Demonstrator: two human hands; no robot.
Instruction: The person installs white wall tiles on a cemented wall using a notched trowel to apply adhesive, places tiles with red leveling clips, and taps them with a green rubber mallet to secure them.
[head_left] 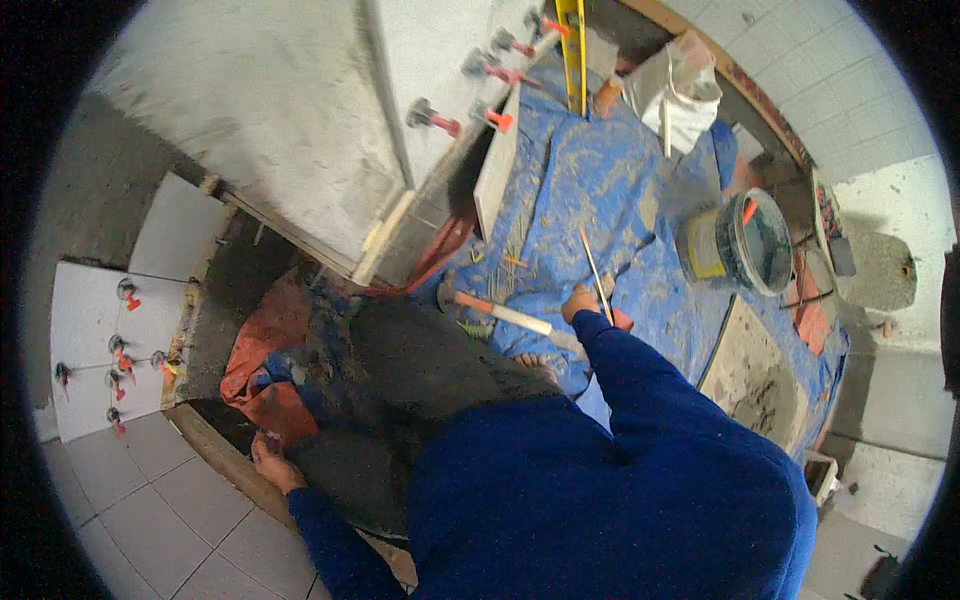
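My right hand [580, 304], closed, is beside a long thin stick [591, 255] over the blue tarp [600, 170]; what it grips is unclear. A hammer [509, 314] with a pale handle lies to its left, near small scattered spacers [516, 262]. My left hand [275, 463] is down at the left, fingers curled at the lower end of a crumpled orange sheet [261, 355], by a wooden edge [222, 459]; whether it holds the sheet is unclear. My bent leg in dark trousers [430, 360] lies between the two hands.
A dirty bucket [713, 260], white sack [680, 70], yellow level [574, 40] and cement-smeared board [752, 380] stand or lie right and ahead. White tiled panels with levelling clips [433, 120] are ahead and at left [90, 330]. A loose tile [497, 165] leans near the tarp.
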